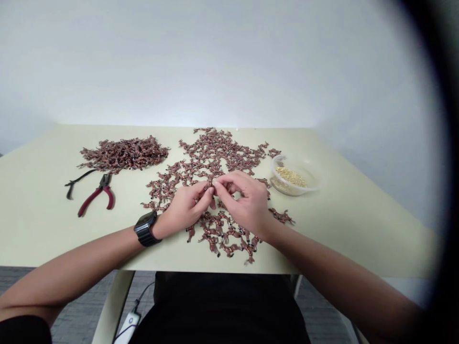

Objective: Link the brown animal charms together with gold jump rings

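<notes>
Fingertips of the left hand (186,206) and right hand (247,200) pinch one small brown charm (211,192) above the spread charms (211,157) on the counter (36,210); better keep it steady, close to the bowl (293,180); pliers (96,195) lie left.

Left of frame: red-handled pliers (96,194) lie flat on table (358,224), black tool (77,181) just beside them. Heaped brown pile (124,154) sits above both. Right of centre: clear bowl (311,187) holding pale grains (291,176). Bottom: white device (128,326) on cable, below table edge.
</notes>
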{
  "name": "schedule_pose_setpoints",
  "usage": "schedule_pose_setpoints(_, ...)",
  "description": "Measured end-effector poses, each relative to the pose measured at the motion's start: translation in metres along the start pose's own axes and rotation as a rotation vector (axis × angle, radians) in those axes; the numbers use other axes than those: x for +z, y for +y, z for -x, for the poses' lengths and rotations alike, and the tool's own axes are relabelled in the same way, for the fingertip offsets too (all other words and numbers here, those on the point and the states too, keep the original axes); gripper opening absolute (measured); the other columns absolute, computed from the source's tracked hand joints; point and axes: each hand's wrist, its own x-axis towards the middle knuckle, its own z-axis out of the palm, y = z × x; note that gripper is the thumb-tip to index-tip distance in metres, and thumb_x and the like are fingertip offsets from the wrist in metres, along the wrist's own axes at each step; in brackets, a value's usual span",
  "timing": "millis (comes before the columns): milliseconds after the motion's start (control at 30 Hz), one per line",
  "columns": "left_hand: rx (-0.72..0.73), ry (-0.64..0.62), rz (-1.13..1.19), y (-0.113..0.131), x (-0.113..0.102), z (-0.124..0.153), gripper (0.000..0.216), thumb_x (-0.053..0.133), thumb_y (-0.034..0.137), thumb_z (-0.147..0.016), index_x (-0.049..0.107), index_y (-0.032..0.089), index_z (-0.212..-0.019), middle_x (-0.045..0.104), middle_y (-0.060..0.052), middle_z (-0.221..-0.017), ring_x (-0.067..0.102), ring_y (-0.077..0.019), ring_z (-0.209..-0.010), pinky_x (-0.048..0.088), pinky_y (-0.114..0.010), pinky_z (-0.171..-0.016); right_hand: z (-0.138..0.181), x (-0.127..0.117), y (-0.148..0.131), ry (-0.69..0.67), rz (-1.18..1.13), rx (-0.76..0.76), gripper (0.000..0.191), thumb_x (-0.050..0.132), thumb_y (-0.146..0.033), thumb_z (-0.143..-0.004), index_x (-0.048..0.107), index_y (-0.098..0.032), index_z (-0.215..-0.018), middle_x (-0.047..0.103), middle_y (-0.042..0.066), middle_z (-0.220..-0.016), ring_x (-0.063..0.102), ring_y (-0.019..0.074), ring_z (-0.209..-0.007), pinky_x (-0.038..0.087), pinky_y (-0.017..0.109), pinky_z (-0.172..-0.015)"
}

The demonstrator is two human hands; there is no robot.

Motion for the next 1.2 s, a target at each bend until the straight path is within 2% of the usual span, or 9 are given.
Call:
schedule_pose_setpoints(533, -0.005, -0.026, -0.088, 0.002, -0.002, 0.001, 0.031, 0.045, 0.032, -0.103, 0.063, 0.017, -0.084, 0.068, 0.001, -0.073, 0.058, -0.0109, -0.061, 0.039, -0.023, -0.061, 0.003, 0.002, 0.002, -0.013, 0.039, 0.03, 0.011, 0.06, -0.02, -0.096, 0.07, -0.022, -0.092, 0.071, 0.004, -0.087, 0.062, 0.0156, -0.072, 0.054, 0.03, -0.067)
schedule_pose_setpoints(1033, 0.064, -0.007, -0.302, -0.002, 0.001, 0.002, 0.029, 0.045, 0.032, -0.103, 0.046, 0.018, -0.077, 0.047, 0.005, -0.061, 0.038, -0.0083, -0.051, 0.028, -0.023, -0.053, 0.005, 0.005, 0.005, -0.018, 0.113, -0.093, 0.012, 0.057, -0.015, -0.094, 0.067, -0.021, -0.093, 0.07, 0.006, -0.084, 0.064, 0.0166, -0.074, 0.055, 0.03, -0.069)
schedule_pose_setpoints(1100, 0.125, 0.02, -0.37, -0.004, 0.001, 0.002, 0.028, 0.045, 0.031, -0.103, 0.045, 0.019, -0.078, 0.047, 0.004, -0.061, 0.039, -0.0089, -0.052, 0.028, -0.023, -0.053, 0.006, 0.007, 0.004, -0.003, 0.096, -0.048, 0.011, 0.058, -0.016, -0.094, 0.067, -0.021, -0.091, 0.069, 0.005, -0.082, 0.063, 0.0161, -0.071, 0.055, 0.03, -0.067)
schedule_pose_setpoints(1200, 0.251, 0.058, -0.5, -0.009, 0.0, 0.0, 0.027, 0.043, 0.028, -0.103, 0.045, 0.019, -0.078, 0.049, 0.002, -0.063, 0.041, -0.0112, -0.055, 0.03, -0.025, -0.055, 0.007, 0.009, 0.003, -0.01, -0.011, 0.141, 0.008, 0.061, -0.022, -0.094, 0.068, -0.02, -0.09, 0.069, 0.005, -0.082, 0.063, 0.0156, -0.066, 0.056, 0.028, -0.061)
